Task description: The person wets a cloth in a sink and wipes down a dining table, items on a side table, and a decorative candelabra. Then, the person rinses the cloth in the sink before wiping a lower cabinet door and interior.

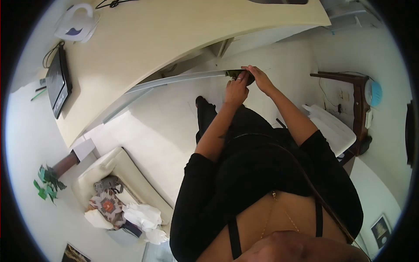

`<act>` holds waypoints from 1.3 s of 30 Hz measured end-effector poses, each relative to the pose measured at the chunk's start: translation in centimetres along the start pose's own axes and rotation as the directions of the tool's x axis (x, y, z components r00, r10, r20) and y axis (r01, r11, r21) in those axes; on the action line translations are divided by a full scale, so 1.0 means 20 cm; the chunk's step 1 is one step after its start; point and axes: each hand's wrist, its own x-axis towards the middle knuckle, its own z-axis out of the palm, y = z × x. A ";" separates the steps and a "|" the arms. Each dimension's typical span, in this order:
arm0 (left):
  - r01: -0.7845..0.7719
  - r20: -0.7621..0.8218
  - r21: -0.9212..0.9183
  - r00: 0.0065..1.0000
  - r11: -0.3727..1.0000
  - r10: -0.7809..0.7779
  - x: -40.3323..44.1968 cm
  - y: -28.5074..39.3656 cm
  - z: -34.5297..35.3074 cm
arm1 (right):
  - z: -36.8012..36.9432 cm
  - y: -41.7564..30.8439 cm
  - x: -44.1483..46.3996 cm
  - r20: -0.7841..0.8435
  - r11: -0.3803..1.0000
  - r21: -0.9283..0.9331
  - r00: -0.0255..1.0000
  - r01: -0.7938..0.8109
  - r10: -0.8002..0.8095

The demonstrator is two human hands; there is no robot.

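Observation:
Both hands come together below the curved front edge of the counter, around a small dark green crumpled thing (229, 74) whose kind I cannot make out. My left hand (236, 91), with a ring on one finger, is closed against its near side. My right hand (260, 81) lies on its right side, the fingers bent over its top. The green thing sits at the right end of a long thin grey-edged panel (183, 77), which stretches left under the counter. The palms and most of the green thing are hidden.
Above is a curved beige counter (144, 39) with a white kettle (76, 24) and a black flat device (59, 83). A cream sofa (126, 161) with bags and cloths stands lower left, near a plant (47, 181). At right are a white chair (331, 131) and a wooden table (360, 105).

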 end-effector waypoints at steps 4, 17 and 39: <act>-0.098 -0.218 -0.178 0.974 0.979 0.058 -0.19 -0.15 -0.26 | 0.01 0.01 0.02 0.027 0.997 -0.077 1.000 0.013 -0.011; 0.493 -0.720 0.187 0.657 0.849 -0.223 -0.49 -1.18 -1.05 | 0.02 0.03 0.08 -0.009 0.999 -0.030 1.000 0.016 -0.016; 0.331 -0.216 0.132 0.930 0.935 -0.298 0.09 0.03 -0.06 | -0.03 -0.01 0.18 0.048 0.993 0.094 0.996 -0.074 0.070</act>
